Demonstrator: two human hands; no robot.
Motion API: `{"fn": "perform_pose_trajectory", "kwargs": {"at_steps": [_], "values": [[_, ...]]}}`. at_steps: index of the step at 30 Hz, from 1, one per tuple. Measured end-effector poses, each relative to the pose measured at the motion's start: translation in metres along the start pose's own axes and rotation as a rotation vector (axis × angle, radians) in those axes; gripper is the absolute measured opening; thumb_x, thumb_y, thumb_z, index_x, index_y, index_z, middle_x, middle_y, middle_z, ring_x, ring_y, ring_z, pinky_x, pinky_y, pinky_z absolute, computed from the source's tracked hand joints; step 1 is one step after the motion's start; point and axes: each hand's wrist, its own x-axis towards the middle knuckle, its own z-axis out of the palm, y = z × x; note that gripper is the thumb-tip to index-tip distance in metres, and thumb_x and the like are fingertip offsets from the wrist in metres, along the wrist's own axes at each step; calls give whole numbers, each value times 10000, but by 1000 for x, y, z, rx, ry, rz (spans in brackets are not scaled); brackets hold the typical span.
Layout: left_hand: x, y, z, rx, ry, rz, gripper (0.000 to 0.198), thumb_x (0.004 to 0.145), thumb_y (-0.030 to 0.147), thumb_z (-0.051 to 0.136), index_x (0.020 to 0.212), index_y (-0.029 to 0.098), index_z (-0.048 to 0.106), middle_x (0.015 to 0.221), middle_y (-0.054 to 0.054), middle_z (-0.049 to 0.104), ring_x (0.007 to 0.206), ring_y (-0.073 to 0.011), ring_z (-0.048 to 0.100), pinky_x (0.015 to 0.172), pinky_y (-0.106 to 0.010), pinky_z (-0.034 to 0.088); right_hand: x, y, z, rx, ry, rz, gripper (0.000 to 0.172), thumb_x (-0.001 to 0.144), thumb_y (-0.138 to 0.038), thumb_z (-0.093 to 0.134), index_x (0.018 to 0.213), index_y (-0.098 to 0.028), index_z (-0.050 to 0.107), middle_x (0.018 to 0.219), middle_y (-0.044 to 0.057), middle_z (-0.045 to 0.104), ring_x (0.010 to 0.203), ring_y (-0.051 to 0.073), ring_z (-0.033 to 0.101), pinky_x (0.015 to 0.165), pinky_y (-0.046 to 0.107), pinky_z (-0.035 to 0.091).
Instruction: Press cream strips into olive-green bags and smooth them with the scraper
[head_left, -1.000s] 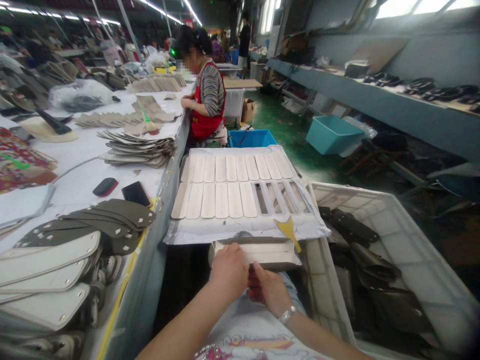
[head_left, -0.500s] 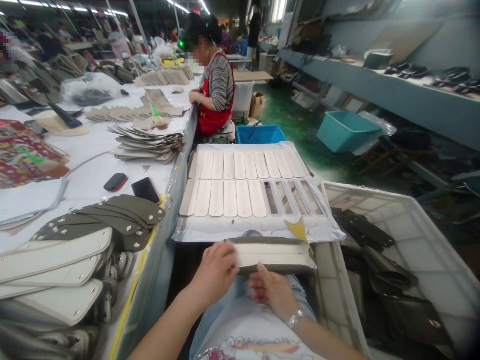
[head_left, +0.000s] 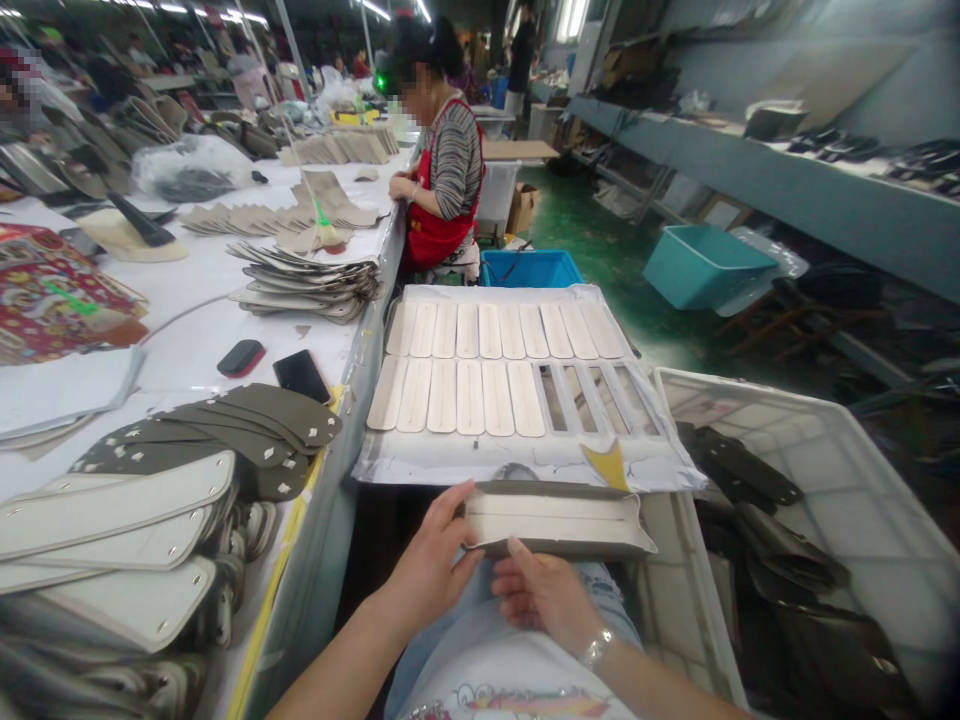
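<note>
A long folded piece (head_left: 559,520), grey outside and cream inside, lies across my lap. My left hand (head_left: 431,565) pinches its left end between thumb and fingers. My right hand (head_left: 544,592) supports its near edge from below, thumb up on the edge. Just beyond lies a white backing sheet (head_left: 517,455) carrying two rows of cream strips (head_left: 457,395); several slots at the right of the near row are empty. A yellow scraper (head_left: 606,465) rests on the sheet's near right corner.
A white crate (head_left: 810,470) with dark pieces stands at my right. On the table (head_left: 180,330) to my left lie stacked grey and cream panels (head_left: 135,500), a phone (head_left: 301,375) and piles of cut pieces. A person in a red apron (head_left: 442,175) works further along.
My right hand has slid down from the piece's near edge to support it from below. My left hand's fingers have spread at the left end. My view has drifted left.
</note>
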Motion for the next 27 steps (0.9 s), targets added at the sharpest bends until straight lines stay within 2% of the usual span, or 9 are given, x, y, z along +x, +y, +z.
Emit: {"fn": "perform_pose_trajectory", "kwargs": {"at_steps": [4, 9, 12, 15, 19, 21, 24, 27], "values": [[-3, -5, -3, 5, -28, 30, 63, 816, 132, 492, 779, 176, 518, 1405, -83, 301, 1301, -215, 263, 1063, -402, 282, 1, -2, 9, 64, 13, 70, 382, 797, -491, 519, 709, -130, 605, 601, 39, 647, 407, 98, 561, 393, 193, 433], [0, -7, -7, 23, -61, 56, 65, 790, 110, 518, 802, 173, 524, 1408, -90, 305, 1313, -224, 246, 1070, -418, 277, 3, -4, 21, 37, -2, 77, 407, 795, -511, 513, 675, -131, 598, 559, 34, 634, 387, 97, 546, 383, 191, 418], [1, -8, -9, 23, -56, 34, 267, 755, 85, 530, 1005, 177, 511, 1431, -105, 268, 1316, -221, 246, 1067, -421, 291, 3, -4, 28, 17, -23, 66, 429, 799, -530, 490, 640, -145, 588, 535, 27, 623, 370, 98, 534, 364, 189, 397], [4, -9, -11, 43, -89, 16, 536, 721, 52, 508, 1229, 187, 405, 1445, -108, 245, 1320, -215, 243, 1066, -420, 298, 4, -2, 34, 18, -67, 55, 456, 807, -543, 469, 621, -142, 581, 509, 21, 604, 350, 96, 524, 343, 185, 380], [9, -5, -9, 115, -177, -10, 703, 687, 44, 471, 1348, 209, 298, 1447, -83, 264, 1321, -209, 247, 1076, -418, 286, 5, 4, 36, 42, -110, 60, 511, 820, -565, 430, 598, -126, 569, 468, 21, 578, 313, 100, 503, 319, 193, 374], [11, -2, -5, 185, -204, -16, 747, 681, 60, 469, 1380, 205, 251, 1456, -75, 254, 1325, -207, 241, 1078, -407, 283, 4, 6, 28, 60, -135, 69, 546, 834, -567, 403, 571, -117, 565, 445, 27, 565, 296, 103, 497, 310, 194, 365], [14, 4, 2, 344, -261, 10, 770, 671, 116, 520, 1389, 202, 256, 1456, -65, 266, 1327, -233, 241, 1090, -426, 244, 4, 10, 0, 134, -156, 77, 585, 859, -547, 369, 524, -108, 560, 418, 31, 545, 280, 94, 481, 319, 192, 361], [23, 17, 10, 490, -345, 30, 745, 682, 236, 584, 1374, 193, 313, 1443, -67, 287, 1327, -288, 234, 1097, -500, 158, 1, 16, -38, 276, -62, 66, 559, 848, -547, 397, 523, -121, 556, 411, 18, 535, 285, 81, 464, 323, 184, 351]]}}
